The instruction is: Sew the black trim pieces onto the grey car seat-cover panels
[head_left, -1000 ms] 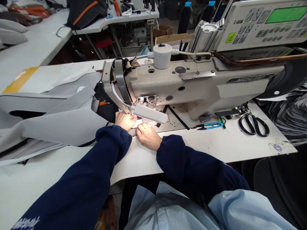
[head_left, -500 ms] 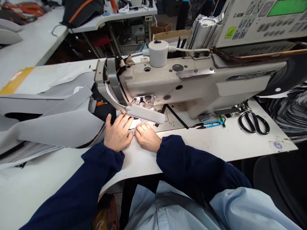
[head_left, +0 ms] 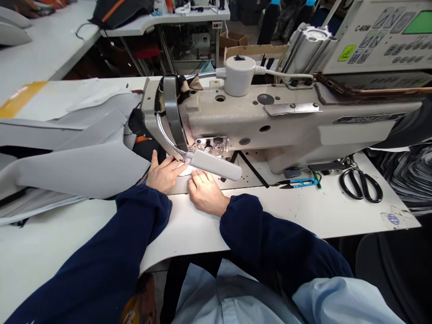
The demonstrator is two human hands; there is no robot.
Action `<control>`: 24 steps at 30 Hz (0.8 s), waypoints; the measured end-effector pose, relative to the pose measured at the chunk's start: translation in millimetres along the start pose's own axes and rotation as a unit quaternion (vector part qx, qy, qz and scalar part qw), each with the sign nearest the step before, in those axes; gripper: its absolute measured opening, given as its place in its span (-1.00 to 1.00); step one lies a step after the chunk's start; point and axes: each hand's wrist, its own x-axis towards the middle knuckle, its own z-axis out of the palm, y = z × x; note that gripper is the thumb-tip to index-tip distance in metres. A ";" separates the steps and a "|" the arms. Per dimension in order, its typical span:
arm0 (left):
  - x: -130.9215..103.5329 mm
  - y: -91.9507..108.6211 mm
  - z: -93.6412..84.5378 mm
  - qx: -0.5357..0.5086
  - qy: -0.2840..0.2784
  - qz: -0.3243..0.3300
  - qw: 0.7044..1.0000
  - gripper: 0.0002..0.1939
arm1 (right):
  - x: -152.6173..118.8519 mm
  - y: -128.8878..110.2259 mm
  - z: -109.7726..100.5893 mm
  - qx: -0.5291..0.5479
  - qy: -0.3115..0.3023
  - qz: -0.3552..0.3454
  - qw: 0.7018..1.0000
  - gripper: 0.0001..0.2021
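Note:
My left hand (head_left: 163, 176) lies with its fingers stretched out at the needle end of the sewing machine (head_left: 293, 121), beside the grey fabric panels (head_left: 81, 173). The fingertips reach a black piece of material under the machine head. Close to its right, my right hand (head_left: 206, 192) rests on the machine bed, fingers curled and closed. What its fingertips pinch, if anything, is hidden. A grey lamp bar (head_left: 215, 165) hangs just above both hands and covers part of the lit needle area. Black strips (head_left: 254, 169) lie on the bed under the arm.
To the right lie blue thread snips (head_left: 299, 182), a small green tool (head_left: 317, 179) and black-handled scissors (head_left: 361, 184). A control panel (head_left: 378, 45) stands at upper right. Dark layered pieces (head_left: 408, 173) are stacked beyond the table's right edge.
The view has shifted, so the machine sits further right. Relative to it, both hands have moved a little left, and my left hand further away from me. The grey panels have shifted slightly.

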 end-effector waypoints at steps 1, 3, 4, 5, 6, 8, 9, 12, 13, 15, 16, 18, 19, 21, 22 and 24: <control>2.5 -0.1 -0.4 0.009 -0.006 -0.005 1.000 -0.53 | -0.2 0.0 -0.2 0.005 0.006 0.009 1.000 -0.73; 7.0 0.6 -0.8 0.025 -0.014 -0.020 0.999 -0.57 | -1.8 -0.1 0.1 0.015 0.015 0.017 1.000 -0.74; 8.8 1.2 -0.8 0.034 -0.018 -0.028 0.999 -0.59 | -2.9 0.0 0.6 0.018 0.017 0.015 1.000 -0.74; 10.4 1.7 -0.6 0.041 -0.022 -0.034 0.998 -0.62 | -3.9 0.2 1.3 0.020 0.017 0.010 1.000 -0.75; 11.7 2.3 -0.3 0.047 -0.024 -0.037 0.998 -0.63 | -4.9 0.5 2.2 0.021 0.018 0.005 1.000 -0.75; 13.3 3.2 0.0 0.054 -0.025 -0.031 0.998 -0.64 | -6.2 1.0 4.2 0.019 0.022 -0.005 1.000 -0.76; 13.4 3.8 0.0 0.056 -0.023 -0.027 0.998 -0.63 | -6.6 1.2 5.1 0.017 0.027 -0.009 0.999 -0.76; 9.5 6.6 -2.1 0.062 -0.024 -0.024 0.998 -0.59 | -7.1 0.3 6.8 0.012 0.057 -0.015 0.998 -0.78; 6.9 8.0 -3.5 0.061 -0.028 -0.022 0.998 -0.57 | -7.0 -0.3 7.1 0.010 0.070 -0.018 0.997 -0.78; 1.9 10.7 -8.2 0.054 -0.031 -0.013 0.998 -0.53 | -6.9 -1.1 7.4 0.006 0.099 -0.024 0.995 -0.79; 0.5 11.6 -12.1 0.046 -0.034 -0.005 0.998 -0.52 | -6.8 -1.0 7.6 0.004 0.111 -0.029 0.993 -0.78; 2.2 10.0 -24.3 0.013 -0.041 0.004 0.999 -0.54 | -6.5 0.1 7.9 0.002 0.124 -0.041 0.991 -0.77; 5.9 6.7 -32.8 -0.011 -0.043 -0.010 0.999 -0.58 | -6.2 0.8 7.9 0.003 0.125 -0.046 0.991 -0.76; 18.8 -5.9 -52.1 -0.061 -0.021 -0.103 0.993 -0.65 | -5.4 1.7 7.9 0.009 0.122 -0.058 0.991 -0.74; 27.5 -14.6 -60.7 -0.083 -0.001 -0.171 0.982 -0.65 | -4.9 1.6 7.9 0.014 0.121 -0.064 0.990 -0.73; 47.1 -33.4 -70.4 -0.113 0.036 -0.292 0.949 -0.62 | -4.1 0.7 7.9 0.027 0.123 -0.071 0.989 -0.74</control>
